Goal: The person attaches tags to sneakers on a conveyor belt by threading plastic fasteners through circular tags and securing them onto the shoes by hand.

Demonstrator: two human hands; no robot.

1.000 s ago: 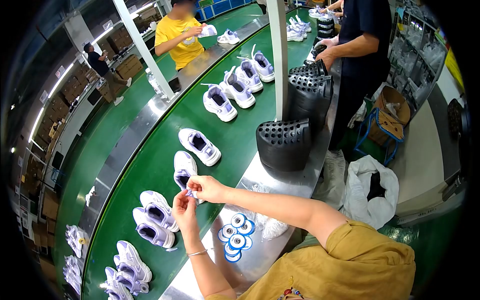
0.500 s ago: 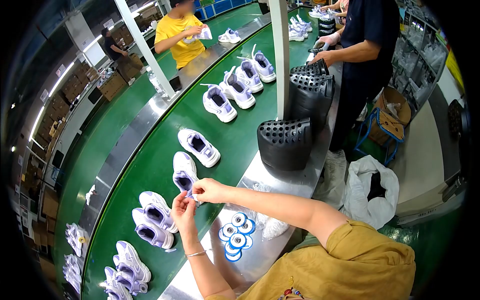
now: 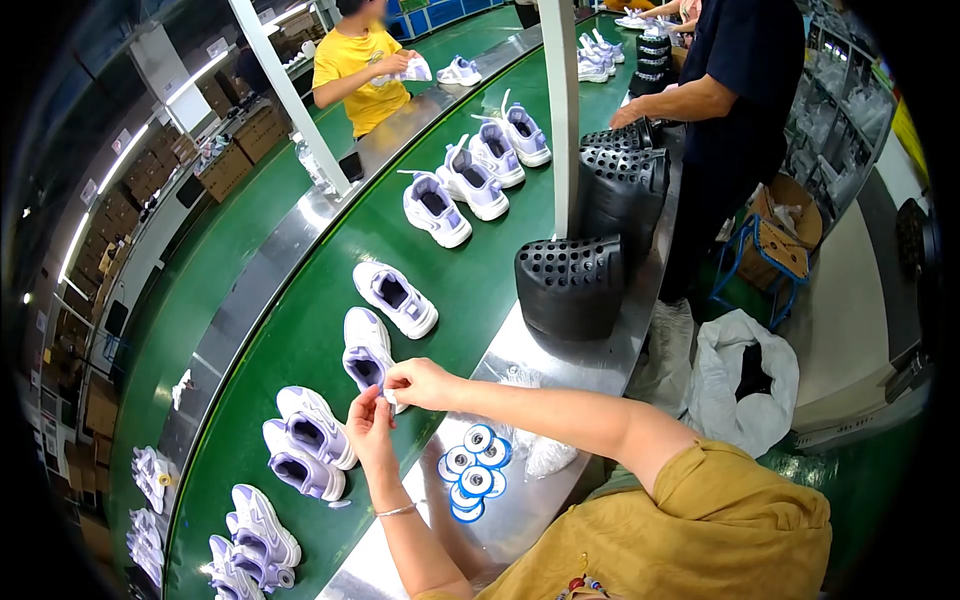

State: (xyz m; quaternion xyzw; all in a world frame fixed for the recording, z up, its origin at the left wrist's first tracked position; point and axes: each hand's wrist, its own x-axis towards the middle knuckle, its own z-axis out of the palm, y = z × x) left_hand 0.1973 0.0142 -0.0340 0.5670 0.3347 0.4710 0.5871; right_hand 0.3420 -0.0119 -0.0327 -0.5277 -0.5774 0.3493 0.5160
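Observation:
Both my hands meet at the heel end of a white and lilac sneaker [image 3: 368, 345] on the green conveyor belt. My left hand [image 3: 369, 420] is closed in a pinch, fingertips up, beside the shoe's heel. My right hand [image 3: 422, 384] comes in from the right, thumb and fingers pressed together against the left fingertips. A small white piece [image 3: 390, 396] shows between the fingers; whether it belongs to the shoe, I cannot tell. Just to the right, several round blue-and-white tags [image 3: 477, 481] lie on the metal ledge [image 3: 425, 510]. Another matching sneaker [image 3: 396, 298] sits just beyond.
More sneakers [image 3: 310, 428] stand along the belt [image 3: 330, 240]. Black perforated covers [image 3: 570, 290] and a post [image 3: 557, 120] are at the right edge. A clear plastic bag [image 3: 545, 455] lies by the tags. A co-worker in dark clothes [image 3: 740, 110] and one in yellow [image 3: 360, 75] stand farther off.
My hands stay pinched together at the shoe, with only a slight shift. The nearby sneakers have moved slightly along the belt. The dark-clothed co-worker's hands have moved.

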